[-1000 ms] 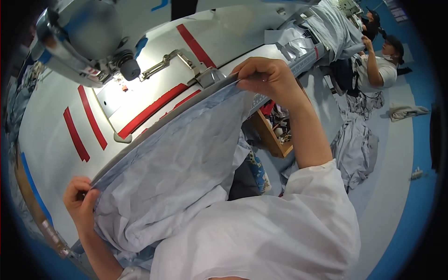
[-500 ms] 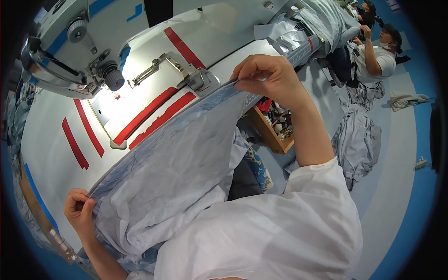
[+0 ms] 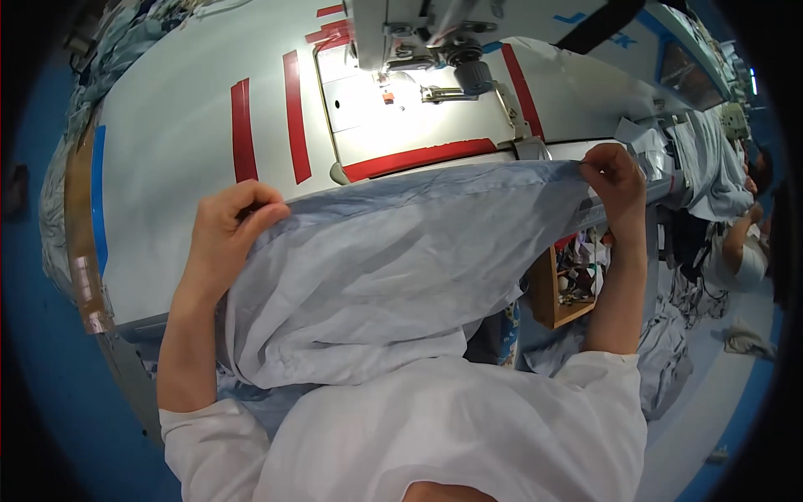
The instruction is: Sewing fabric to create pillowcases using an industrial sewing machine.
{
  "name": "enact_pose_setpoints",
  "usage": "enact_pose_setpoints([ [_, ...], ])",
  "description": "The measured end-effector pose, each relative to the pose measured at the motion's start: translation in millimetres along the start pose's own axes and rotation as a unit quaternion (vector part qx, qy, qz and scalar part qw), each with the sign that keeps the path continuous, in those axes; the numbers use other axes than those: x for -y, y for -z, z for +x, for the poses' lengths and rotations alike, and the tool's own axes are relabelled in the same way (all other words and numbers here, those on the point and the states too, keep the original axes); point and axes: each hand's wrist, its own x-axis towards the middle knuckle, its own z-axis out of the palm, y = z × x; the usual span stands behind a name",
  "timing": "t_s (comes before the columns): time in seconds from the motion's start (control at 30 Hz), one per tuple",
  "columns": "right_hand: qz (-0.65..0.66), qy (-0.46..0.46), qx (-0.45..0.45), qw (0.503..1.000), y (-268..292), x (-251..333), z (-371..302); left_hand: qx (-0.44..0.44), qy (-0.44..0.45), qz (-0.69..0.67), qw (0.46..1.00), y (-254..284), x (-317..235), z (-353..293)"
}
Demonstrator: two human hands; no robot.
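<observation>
A light grey-blue piece of fabric [image 3: 393, 259] is stretched between my two hands along the front edge of the sewing table [image 3: 192, 125]. My left hand [image 3: 238, 222] pinches its upper left corner, thumb against fingers. At the opposite end, my right hand [image 3: 615, 180] pinches the upper right corner. The strip along the top edge looks bluer than the paler cloth below, which drapes in folds toward my lap. Beyond the fabric stands a sewing machine [image 3: 418, 33], its lamp lighting the needle area. The cloth lies apart from the needle.
Red tape strips [image 3: 418, 159] mark the tabletop around the machine plate. Below the table at right is an open wooden drawer [image 3: 548, 289] full of small items. Cloth heaps [image 3: 109, 50] line the far left, and grey garments [image 3: 711, 163] hang at right near another person [image 3: 736, 251].
My view has turned, so the machine now appears further right. The fabric's top edge now runs nearly level instead of steeply slanted. Both hands still pinch its corners.
</observation>
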Motion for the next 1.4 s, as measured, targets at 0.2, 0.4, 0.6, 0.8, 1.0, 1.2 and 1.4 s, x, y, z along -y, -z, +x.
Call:
enact_pose_setpoints([
  [0.2, -0.023, 0.013, -0.003, 1.0, 4, -22, 5, 0.013, -0.016, -0.049, 0.999, -18, 3, 10],
  [0.4, -0.044, 0.013, -0.016, 0.999, 5, -21, 9, 0.034, -0.077, -0.061, 0.995, -21, 7, 14],
  [0.6, -0.078, 0.079, -0.075, 0.991, 2, -27, 7, -0.015, -0.097, -0.03, 0.995, -30, 2, 17],
  [0.8, -0.174, 0.026, -0.156, 0.972, -5, -6, 13, -0.062, -0.131, -0.012, 0.989, -47, -5, 28],
  [1.0, -0.183, 0.269, -0.07, 0.943, -84, 71, -3, -0.103, -0.234, 0.03, 0.966, -68, -11, 53],
  [1.2, -0.071, 0.241, 0.207, 0.946, -148, 91, 24, -0.082, -0.231, 0.02, 0.969, -69, -11, 68],
  [1.4, -0.042, 0.054, 0.302, 0.951, -148, 84, 62, -0.091, -0.203, 0.018, 0.975, -66, -17, 96],
])
